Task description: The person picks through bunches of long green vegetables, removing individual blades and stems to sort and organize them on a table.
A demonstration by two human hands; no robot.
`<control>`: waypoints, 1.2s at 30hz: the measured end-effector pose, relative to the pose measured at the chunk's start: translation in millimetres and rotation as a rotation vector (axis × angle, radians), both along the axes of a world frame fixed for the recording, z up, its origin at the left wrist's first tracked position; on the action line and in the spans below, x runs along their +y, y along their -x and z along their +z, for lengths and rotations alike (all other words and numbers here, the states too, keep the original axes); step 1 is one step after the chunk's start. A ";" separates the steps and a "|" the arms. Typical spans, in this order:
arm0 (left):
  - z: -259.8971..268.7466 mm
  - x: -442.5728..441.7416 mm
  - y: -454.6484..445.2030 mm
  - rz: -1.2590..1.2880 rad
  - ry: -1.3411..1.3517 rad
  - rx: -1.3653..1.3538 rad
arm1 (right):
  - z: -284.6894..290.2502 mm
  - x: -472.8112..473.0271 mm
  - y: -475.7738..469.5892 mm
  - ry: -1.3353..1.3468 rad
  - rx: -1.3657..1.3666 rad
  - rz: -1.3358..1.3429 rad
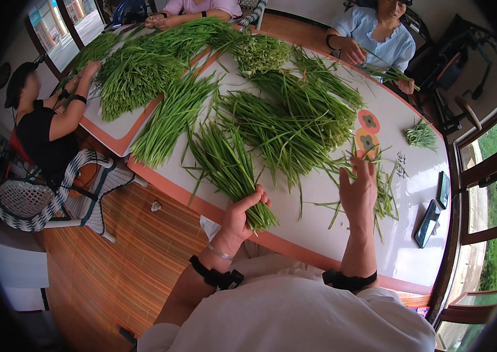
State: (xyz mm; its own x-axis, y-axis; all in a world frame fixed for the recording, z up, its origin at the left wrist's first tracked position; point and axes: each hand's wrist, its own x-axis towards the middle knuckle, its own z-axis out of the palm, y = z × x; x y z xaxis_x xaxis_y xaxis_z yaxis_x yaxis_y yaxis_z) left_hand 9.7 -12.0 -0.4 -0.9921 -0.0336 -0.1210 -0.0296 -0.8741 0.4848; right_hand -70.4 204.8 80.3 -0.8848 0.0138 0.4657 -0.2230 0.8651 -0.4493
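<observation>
My left hand (240, 215) is closed around the cut ends of a bunch of green garlic chives (226, 165), near the table's front edge. The leaves fan out away from me over the table (411, 193). My right hand (359, 189) is raised with its fingers apart and holds nothing. Close to it, partly hidden by the hand and forearm, lie loose chive stems (387, 200) in a scattered heap. Just beyond my hands is a large pile of chives (288, 123). Another bundle (173, 119) rests to the left of it.
A dense heap of chives (138, 79) covers the far left. A small bunch (420, 134) and two phones (427, 223) (443, 190) lie at the right. Three people sit around the table; one (378, 39) holds stems. A woven chair (59, 193) stands left.
</observation>
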 end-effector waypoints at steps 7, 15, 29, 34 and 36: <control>0.3 2.3 -0.2 0.027 -0.016 -0.010 | -34.4 -75.9 -1.5 -0.087 -0.284 0.281; 0.7 1.3 0.8 -0.031 0.002 -0.046 | -37.9 -53.4 0.9 0.146 -0.361 0.283; 5.5 0.0 -1.5 -0.038 0.084 -0.125 | -30.0 -50.4 -20.8 1.635 -1.531 0.518; 3.8 0.2 -1.6 -0.040 0.091 -0.093 | -20.9 -53.0 -25.6 1.284 -1.445 0.531; 4.6 0.8 -2.2 -0.032 0.094 -0.116 | -23.3 -53.7 -27.8 1.171 -1.412 0.568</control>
